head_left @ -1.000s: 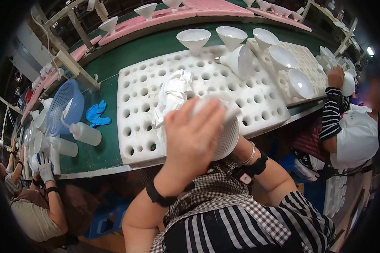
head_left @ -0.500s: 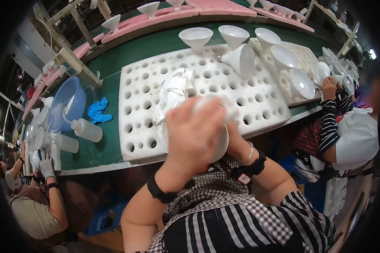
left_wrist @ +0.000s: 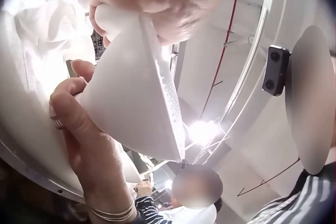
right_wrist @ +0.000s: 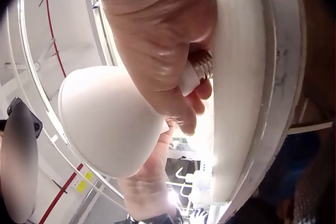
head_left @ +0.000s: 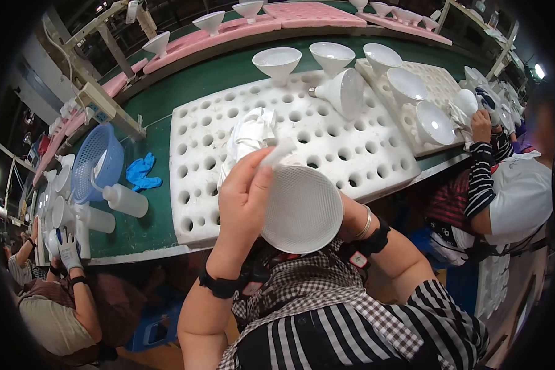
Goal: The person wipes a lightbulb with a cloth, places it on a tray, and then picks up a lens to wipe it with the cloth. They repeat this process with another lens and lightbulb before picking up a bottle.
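A white reflector lamp [head_left: 302, 209] with a finely patterned front faces up toward the head camera. My right hand [right_wrist: 157, 50] grips it from behind by the neck, and its metal screw base [right_wrist: 202, 66] shows between the fingers. In the head view most of that hand [head_left: 354, 219] is hidden behind the lamp. My left hand [head_left: 243, 197] pinches a small white wad of cloth [head_left: 279, 154] at the lamp's upper left rim. A crumpled white cloth [head_left: 253, 131] lies just beyond on the white foam board [head_left: 194, 148], which has rows of round holes.
Several lamps stand at the board's back, and one lamp [head_left: 345, 92] lies on its side. A blue basket [head_left: 97, 163], blue glove [head_left: 143, 171] and squeeze bottle [head_left: 126, 200] are at left. One person [head_left: 515, 191] works at right, another [head_left: 58, 308] at left.
My left hand has moved with the wad from over the lamp's front to its left edge. The lamp's front, largely covered before, now shows whole and faces the head camera.
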